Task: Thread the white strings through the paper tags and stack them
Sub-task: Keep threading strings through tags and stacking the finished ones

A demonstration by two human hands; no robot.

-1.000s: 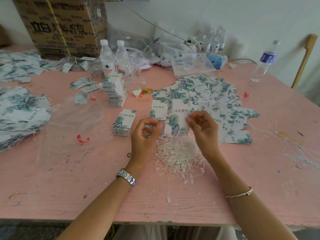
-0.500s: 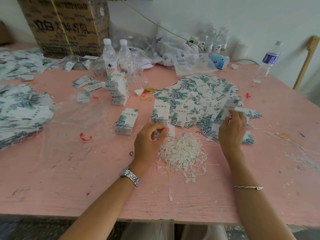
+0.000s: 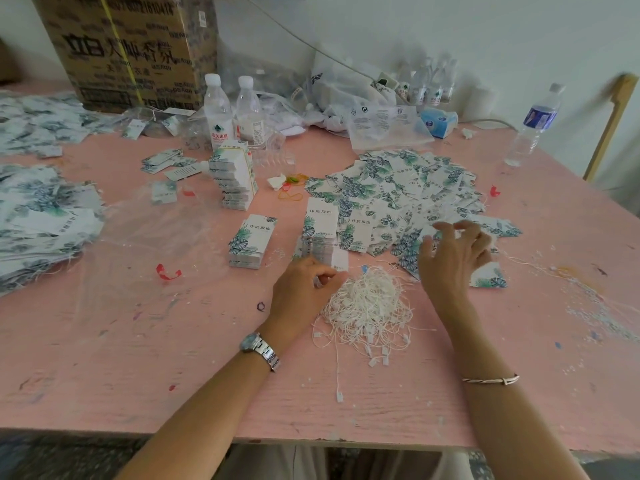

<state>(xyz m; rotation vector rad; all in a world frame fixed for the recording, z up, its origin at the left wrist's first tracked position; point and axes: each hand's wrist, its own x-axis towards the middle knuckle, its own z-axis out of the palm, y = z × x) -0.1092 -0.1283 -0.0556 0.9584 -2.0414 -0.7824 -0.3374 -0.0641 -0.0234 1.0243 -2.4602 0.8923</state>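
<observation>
Nearly at the middle of the pink surface (image 3: 104,358) lies a tangled pile of white strings (image 3: 367,303), and everything else is placed from it. The left hand (image 3: 304,285) sits at the pile's left edge with its fingers curled, thumb and fingertips pinching a small white bit (image 3: 317,281); it is too small to tell whether that is a string. A wristwatch (image 3: 259,346) is on that wrist.

The right hand (image 3: 453,254) hovers just behind and right of the pile, apart from the left, its fingers spread and loosely bent, blurred, with nothing visibly in them. It hangs over the near edge of a wide spread of loose paper tags (image 3: 398,188) printed with green leaves, which lies behind the pile.

Directly behind the pile, touching its far edge, stands a neat stack of tags (image 3: 320,233). A second stack (image 3: 252,244) stands behind and left of the pile, and a taller stack of bundles (image 3: 235,181) farther back on that side. Two water bottles (image 3: 216,112) and a cardboard box (image 3: 131,46) stand beyond those. Far left of the pile a heap of tags (image 3: 41,216) lies at the surface's edge.
</observation>
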